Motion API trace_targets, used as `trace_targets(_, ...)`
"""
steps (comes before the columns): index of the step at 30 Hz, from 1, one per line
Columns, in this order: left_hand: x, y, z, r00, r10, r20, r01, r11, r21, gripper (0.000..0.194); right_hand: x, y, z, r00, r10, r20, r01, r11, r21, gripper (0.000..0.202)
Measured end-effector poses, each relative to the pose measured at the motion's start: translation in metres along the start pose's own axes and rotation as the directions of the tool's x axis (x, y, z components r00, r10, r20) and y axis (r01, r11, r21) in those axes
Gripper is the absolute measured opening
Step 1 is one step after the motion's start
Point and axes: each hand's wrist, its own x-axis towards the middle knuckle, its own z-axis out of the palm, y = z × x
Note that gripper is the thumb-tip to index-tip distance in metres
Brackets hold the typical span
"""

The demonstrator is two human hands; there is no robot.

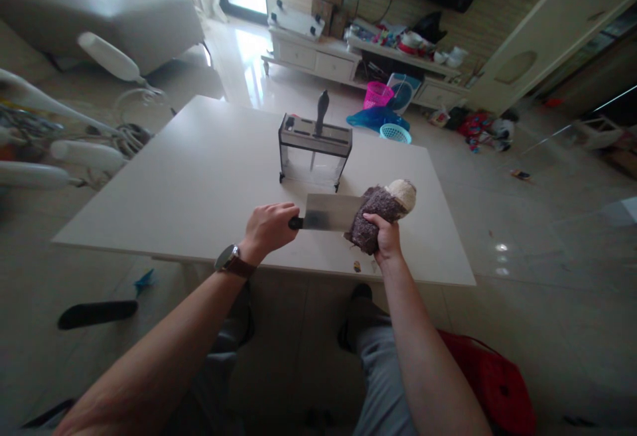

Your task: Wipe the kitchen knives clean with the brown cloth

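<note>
My left hand (269,229) is closed around the black handle of a cleaver (326,213), its broad blade pointing right above the white table (209,170). In my right hand (389,239) is a bunched, shaggy cloth (379,205), purplish brown with a cream part at its far end. The cloth meets the blade's far end and hides the tip. Beyond the blade stands a knife block (315,129) with a dark frame and clear walls. One black-handled knife (322,111) is upright in its top slot.
A small dark and yellowish scrap (357,266) lies at the table's near edge. Past the far edge are a pink basket (377,94), a light blue basket (395,133) and a cluttered TV cabinet (318,58). A red bag (497,383) sits on the floor at right.
</note>
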Motion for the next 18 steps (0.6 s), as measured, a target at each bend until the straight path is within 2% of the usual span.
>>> trace_targets(18,0.0009,-0.0005,0.0014,1.000,0.000,0.020,0.000,1.000,-0.004,0.014,-0.0020,-0.0023,0.0013,1.000,0.026,-0.013,-0.026,0.999,0.032,0.038)
